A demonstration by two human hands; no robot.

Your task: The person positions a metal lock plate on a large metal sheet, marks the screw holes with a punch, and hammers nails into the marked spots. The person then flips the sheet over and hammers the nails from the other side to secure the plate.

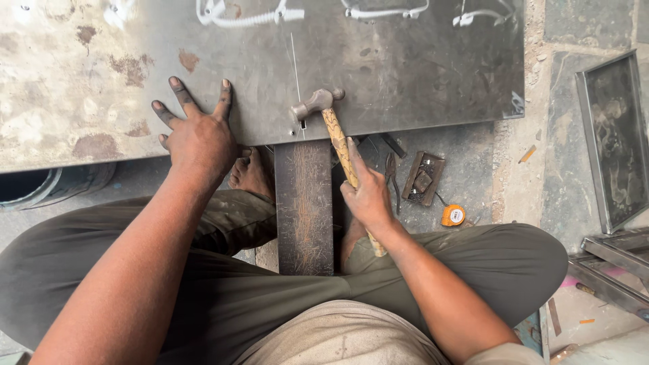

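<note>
My left hand (199, 138) presses spread on the metal sheet (378, 67); my right hand (368, 192) grips the hammer (329, 118), head at the sheet's edge.

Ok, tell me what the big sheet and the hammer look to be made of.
Sheet: seemingly steel, dull grey, with rust patches and scratches. Hammer: grey metal head; handle probably wood, tan and mottled, gripped by the right hand. The left hand presses flat on the sheet.

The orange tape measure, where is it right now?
In the head view, the orange tape measure lies on the floor to the person's right, just beyond the right knee, beside a small rectangular metal block.
</note>
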